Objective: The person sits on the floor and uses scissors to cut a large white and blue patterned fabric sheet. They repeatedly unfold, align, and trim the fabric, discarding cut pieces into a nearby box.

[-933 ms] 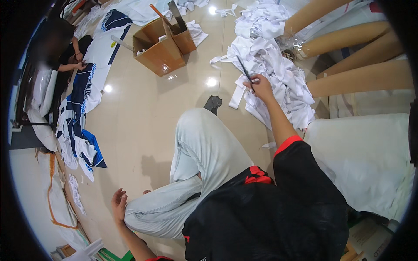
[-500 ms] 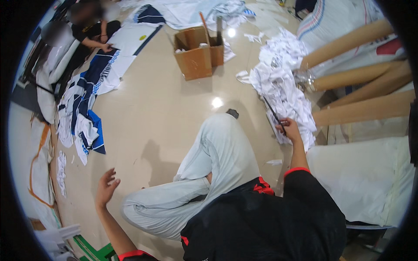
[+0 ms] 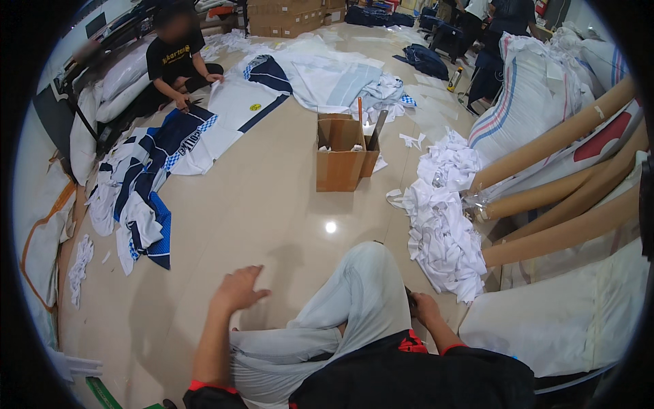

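Gripping a dark tool (image 3: pixel 411 300) beside the raised knee (image 3: pixel 373 262)

In the head view, the dark tool is held low, just to the right of the raised knee, by the right hand (image 3: pixel 426 309), whose fingers are curled round it. The left hand (image 3: pixel 238 290) is lifted over the floor (image 3: pixel 272 204) with nothing held in it, its thumb spread well away from its fingers. The hands are set well apart, with the pale trousers (image 3: pixel 361 293) between them.

For a good hold, the grip is probably best made firm but not tight, with the tool's far end pointed away from the leg, since the trouser cloth could be snagged so near to it. The hidden end should be brought into sight before any larger movement is made.

As for looks, only a small, narrow, nearly black part of the tool is shown; the rest is covered by the knee and the fingers, so its full shape cannot be told. Ahead of the right hand, a heap of crumpled white cloth (image 3: pixel 443 238) is spread on the floor, and a brown box (image 3: pixel 338 170) is stood farther off, near the middle. Close to the right forearm (image 3: pixel 443 335), a pale sack (image 3: pixel 558 310) is seen, its surface slightly creased.
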Demonstrator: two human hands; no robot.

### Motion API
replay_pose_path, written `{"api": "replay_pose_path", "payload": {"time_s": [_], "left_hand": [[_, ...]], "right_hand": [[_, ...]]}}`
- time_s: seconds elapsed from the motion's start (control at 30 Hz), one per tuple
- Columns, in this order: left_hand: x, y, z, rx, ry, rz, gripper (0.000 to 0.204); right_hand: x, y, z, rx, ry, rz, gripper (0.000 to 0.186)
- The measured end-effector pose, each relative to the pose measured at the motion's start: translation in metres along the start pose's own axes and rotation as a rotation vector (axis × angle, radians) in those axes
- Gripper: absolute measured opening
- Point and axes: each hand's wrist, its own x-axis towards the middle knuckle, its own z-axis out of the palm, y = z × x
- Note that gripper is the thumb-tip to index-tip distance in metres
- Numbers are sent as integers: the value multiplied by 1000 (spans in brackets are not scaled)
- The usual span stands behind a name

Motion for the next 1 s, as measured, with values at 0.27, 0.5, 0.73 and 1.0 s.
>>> {"api": "replay_pose_path", "payload": {"time_s": [0.27, 0.5, 0.73, 1.0], "left_hand": [[2, 36, 36, -740, -105, 96, 73], [25, -23, 62, -453, 37, -195, 75], [9, -23, 60, -463, 37, -172, 76], [4, 8, 47, -414, 24, -82, 76]], "right_hand": [[212, -171, -104, 28, 344, -578, 50], [346, -304, -160, -446, 87, -436, 55], [310, -180, -181, -676, 109, -697, 32], [134, 37, -241, -718, 212, -631, 24]]}}
